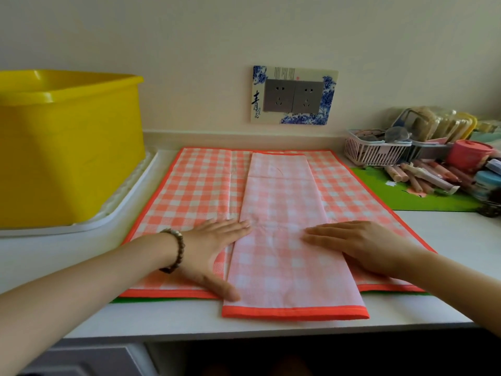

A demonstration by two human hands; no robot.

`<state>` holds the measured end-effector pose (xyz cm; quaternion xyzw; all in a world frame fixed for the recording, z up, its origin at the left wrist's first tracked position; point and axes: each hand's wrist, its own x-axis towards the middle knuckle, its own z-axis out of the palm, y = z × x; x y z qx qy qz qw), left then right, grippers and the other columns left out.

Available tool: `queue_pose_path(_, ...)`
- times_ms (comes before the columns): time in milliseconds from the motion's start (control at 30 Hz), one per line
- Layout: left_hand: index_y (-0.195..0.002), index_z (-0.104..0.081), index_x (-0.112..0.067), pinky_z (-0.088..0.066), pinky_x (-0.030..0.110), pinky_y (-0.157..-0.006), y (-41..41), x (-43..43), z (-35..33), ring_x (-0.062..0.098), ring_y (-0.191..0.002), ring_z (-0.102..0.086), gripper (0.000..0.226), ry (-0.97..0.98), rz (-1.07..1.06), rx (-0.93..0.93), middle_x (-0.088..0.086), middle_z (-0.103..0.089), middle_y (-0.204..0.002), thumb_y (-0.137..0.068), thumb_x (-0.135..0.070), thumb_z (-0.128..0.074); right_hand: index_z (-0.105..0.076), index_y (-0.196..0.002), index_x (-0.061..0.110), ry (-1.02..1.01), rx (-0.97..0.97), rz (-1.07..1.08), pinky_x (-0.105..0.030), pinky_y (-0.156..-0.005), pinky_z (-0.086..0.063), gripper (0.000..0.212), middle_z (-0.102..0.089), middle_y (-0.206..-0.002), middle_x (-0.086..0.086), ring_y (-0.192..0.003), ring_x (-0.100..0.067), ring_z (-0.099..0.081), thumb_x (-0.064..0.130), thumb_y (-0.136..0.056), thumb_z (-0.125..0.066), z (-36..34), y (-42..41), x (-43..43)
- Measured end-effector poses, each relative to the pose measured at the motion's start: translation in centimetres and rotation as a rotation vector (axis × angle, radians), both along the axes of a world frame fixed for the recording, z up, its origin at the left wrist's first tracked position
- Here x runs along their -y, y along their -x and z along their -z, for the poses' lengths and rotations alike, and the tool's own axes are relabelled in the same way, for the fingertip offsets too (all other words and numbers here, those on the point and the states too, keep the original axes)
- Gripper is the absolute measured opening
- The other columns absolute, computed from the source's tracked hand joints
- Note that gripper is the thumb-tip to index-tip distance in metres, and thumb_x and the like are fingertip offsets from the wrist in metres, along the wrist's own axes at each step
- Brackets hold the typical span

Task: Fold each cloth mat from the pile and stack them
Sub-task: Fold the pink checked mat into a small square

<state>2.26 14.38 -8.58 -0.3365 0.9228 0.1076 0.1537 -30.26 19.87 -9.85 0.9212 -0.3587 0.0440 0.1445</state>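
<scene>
Hands down flat, both of them, on the folded mat (284, 213). It lies as a long narrow strip with its pale checked side up and its orange hem at the near end, just over the front of the white counter (162, 318).

The left hand (214, 248) comes in at the strip's left edge with the fingers straight and together. The fingertips touch the strip and the thumb lies along its near left side. It grips nothing, just presses. There is a beaded bracelet (176, 248) on that wrist.

The right hand (363, 248) lies across the strip's right edge, fingers straight and pointing left over the cloth, palm down. It holds nothing either.

Under the folded mat lies a spread mat (195, 191) in brighter orange check with an orange border, reaching out to either side of it and behind it.

Well left of the folded mat, a yellow tub (67, 147) stands in a white tray (130, 196). Behind the mat, up on the wall, is a double socket (294, 95) in a blue-flowered frame. To its right lies a green mat (406, 196) with a white basket (376, 150), a pink jar (469, 154) and other small things I cannot make out.
</scene>
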Motion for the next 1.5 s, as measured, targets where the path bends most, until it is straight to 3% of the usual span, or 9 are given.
queue_pose_path(300, -0.141, 0.029, -0.035, 0.016, 0.029, -0.11, 0.3, -0.2, -2.1, 0.0, -0.13, 0.032, 0.125, -0.133, -0.089, 0.173, -0.017, 0.034, -0.147, -0.067, -0.066, -0.067, -0.054, -0.128, 0.039, -0.116, 0.216, 0.173, -0.02, -0.093, -0.047, 0.057, -0.056, -0.129, 0.02, -0.113, -0.002, -0.058, 0.005, -0.083, -0.047, -0.6, -0.5, -0.2)
queue_pose_path(433, -0.142, -0.025, -0.001, -0.015, 0.016, -0.106, 0.9, 0.7, -4.6, 0.016, -0.125, -0.037, 0.045, -0.041, -0.396, 0.68, 0.007, -0.012, -0.157, -0.101, -0.018, -0.032, -0.069, -0.108, 0.022, -0.28, 0.391, 0.387, -0.026, -0.08, -0.047, 0.048, -0.069, -0.108, 0.012, -0.095, -0.009, -0.065, 0.053, -0.094, -0.035, -1.2, -1.1, 0.4)
queue_pose_path(467, -0.133, -0.041, -0.002, -0.032, 0.002, -0.067, 0.1, 1.7, -3.6, 0.017, -0.101, -0.041, 0.038, -0.015, -0.378, 0.763, 0.006, -0.017, -0.156, -0.103, -0.018, -0.025, -0.07, -0.095, 0.011, -0.277, 0.456, 0.457, -0.026, -0.068, -0.044, 0.061, -0.072, -0.09, 0.002, -0.079, -0.015, -0.065, 0.058, -0.094, -0.032, -1.2, -1.2, 0.7)
queue_pose_path(500, -0.125, -0.049, -0.007, -0.018, 0.025, -0.044, -0.7, 2.5, -2.4, 0.012, -0.094, -0.041, 0.036, 0.047, -0.363, 0.766, 0.002, -0.021, -0.155, -0.103, -0.021, -0.023, -0.067, -0.083, 0.005, -0.299, 0.525, 0.53, -0.023, -0.059, -0.039, 0.056, -0.067, -0.075, -0.002, -0.066, -0.013, -0.06, 0.05, -0.095, -0.037, -1.2, -1.2, 1.2)
queue_pose_path(600, -0.124, -0.05, -0.005, -0.023, -0.004, -0.057, -0.7, 5.0, -0.4, -0.017, -0.1, -0.05, 0.029, 0.019, -0.576, 0.025, -0.004, -0.048, -0.134, -0.098, -0.017, -0.044, -0.061, -0.068, 0.011, -0.447, 0.903, 0.589, -0.011, -0.052, -0.042, 0.032, -0.058, -0.062, 0.0, -0.049, 0.002, -0.055, 0.02, -0.096, -0.048, -1.2, -1.9, 2.7)
queue_pose_path(667, -0.1, -0.061, -0.008, -0.035, 0.002, -0.072, 0.6, 5.2, 0.5, -0.019, -0.075, -0.057, 0.013, -0.165, -0.487, -0.574, -0.006, -0.065, -0.099, -0.088, -0.013, -0.062, -0.063, -0.077, 0.009, -0.579, 1.135, 0.606, -0.017, -0.05, -0.049, 0.025, -0.062, -0.066, -0.002, -0.051, -0.001, -0.058, 0.02, -0.095, -0.05, -1.4, -2.1, 3.6)
queue_pose_path(767, -0.1, -0.062, -0.014, -0.049, 0.024, -0.082, 2.9, 4.5, 1.2, 0.004, -0.079, -0.062, 0.023, -0.191, -0.518, -0.843, -0.007, -0.067, -0.085, -0.081, -0.025, -0.071, -0.064, -0.085, 0.008, -0.634, 1.255, 0.784, -0.021, -0.047, -0.049, 0.018, -0.063, -0.071, -0.005, -0.055, -0.014, -0.059, 0.024, -0.092, -0.058, -0.5, -1.8, 5.1)
queue_pose_path(1233, -0.114, -0.047, -0.025, -0.045, 0.021, -0.07, 4.4, 4.4, 1.7, 0.01, -0.083, -0.059, 0.039, 0.088, -0.635, -0.749, -0.009, -0.06, -0.086, -0.081, -0.027, -0.068, -0.056, -0.093, 0.017, -0.272, 0.986, 0.945, -0.023, -0.051, -0.038, 0.018, -0.063, -0.096, -0.006, -0.067, -0.013, -0.053, 0.027, -0.084, -0.068, 0.7, -2.2, 7.0)
queue_pose_path(1500, -0.138, -0.042, -0.035, -0.031, 0.021, -0.108, 3.6, 0.9, 1.5, 0.0, -0.126, -0.042, 0.043, 0.255, -0.077, -0.482, -0.017, -0.047, -0.138, -0.097, -0.047, -0.033, -0.039, -0.14, 0.033, -0.271, 0.427, 0.457, -0.024, -0.114, -0.016, 0.041, -0.032, -0.149, 0.015, -0.137, -0.005, -0.029, 0.035, -0.1, -0.037, 0.4, -6.7, 2.1)
